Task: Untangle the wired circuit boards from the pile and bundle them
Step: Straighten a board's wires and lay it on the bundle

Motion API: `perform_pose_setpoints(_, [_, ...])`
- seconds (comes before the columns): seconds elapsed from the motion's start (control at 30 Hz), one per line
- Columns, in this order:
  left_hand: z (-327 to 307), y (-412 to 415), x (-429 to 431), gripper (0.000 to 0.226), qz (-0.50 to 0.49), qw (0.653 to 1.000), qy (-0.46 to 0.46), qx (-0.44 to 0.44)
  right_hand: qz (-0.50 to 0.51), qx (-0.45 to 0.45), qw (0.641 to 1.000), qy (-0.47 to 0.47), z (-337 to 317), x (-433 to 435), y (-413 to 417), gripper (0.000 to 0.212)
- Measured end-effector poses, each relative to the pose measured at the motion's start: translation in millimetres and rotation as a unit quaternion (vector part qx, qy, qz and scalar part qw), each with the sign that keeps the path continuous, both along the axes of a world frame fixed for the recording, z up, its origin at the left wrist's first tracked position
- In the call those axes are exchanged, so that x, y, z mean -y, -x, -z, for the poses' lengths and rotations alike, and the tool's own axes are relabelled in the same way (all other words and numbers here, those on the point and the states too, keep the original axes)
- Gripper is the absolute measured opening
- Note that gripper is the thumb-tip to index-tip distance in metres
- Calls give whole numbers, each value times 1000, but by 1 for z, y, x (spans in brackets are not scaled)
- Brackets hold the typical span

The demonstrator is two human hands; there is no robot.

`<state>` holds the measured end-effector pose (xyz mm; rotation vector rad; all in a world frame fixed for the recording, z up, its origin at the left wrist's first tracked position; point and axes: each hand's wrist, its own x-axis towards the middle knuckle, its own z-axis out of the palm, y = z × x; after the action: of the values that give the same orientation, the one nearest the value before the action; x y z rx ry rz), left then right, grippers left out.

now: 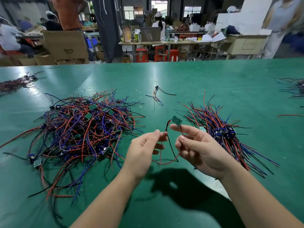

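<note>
Wired board (176, 120) is up in the air over the green table (181, 76), roughly centre, between the tangled pile (85, 129) on the left and the sorted bundle (222, 130) on the right. Its leads (164, 163) hang in a loop below both hands, red and black, low end near the table; can't tell if it touches. Open room: a strip of green surface shows between pile and bundle, right under the hands, and widens toward the far edge. One stray board (156, 89) with a few wires lies in that strip, well apart from both heaps. Table's far edge runs straight across the upper view, with cartons and benches behind it. Two more bundles sit out at the sides: far-left bundle (14, 83) and far-right bundle (294, 87), the latter cut off by the frame. Loose red wire (289, 115) sits at the right margin. Left hand (141, 150): thumb and forefinger pinch the leads, other fingers loosely curled. Right hand (197, 148): thumb and a finger pinch the red lead just under the board, forefinger tip close beneath the board's lower edge. Hands sit near each other, not touching.
</note>
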<state>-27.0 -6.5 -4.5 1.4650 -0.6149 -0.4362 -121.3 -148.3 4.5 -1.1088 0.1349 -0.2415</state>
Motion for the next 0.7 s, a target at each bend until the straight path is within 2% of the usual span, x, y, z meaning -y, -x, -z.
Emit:
perform_pose_setpoints(0.1, [-2,-6,-2,50,105,982,29,-154,-35,8,999,30,1,-3,1,28])
perform_pose_setpoints(0.17, [-5,-9,-5,54,153,969,34,-191,-52,3,997,51,1,-6,1,30])
perform_pose_setpoints(0.33, [-10,-16,-10,35,145,968,64,-197,-117,-45,989,75,0,-8,3,29])
perform_pose_setpoints(0.4, [-10,-18,-12,36,121,971,83,-188,-132,-56,987,72,0,-9,4,26])
perform_pose_setpoints(0.57, [-11,-14,-10,33,72,978,93,-174,-105,-68,990,64,1,-11,3,13])
perform_pose_setpoints(0.7, [-12,-18,-9,16,9,979,101,-178,-48,-47,996,59,0,-7,2,21])
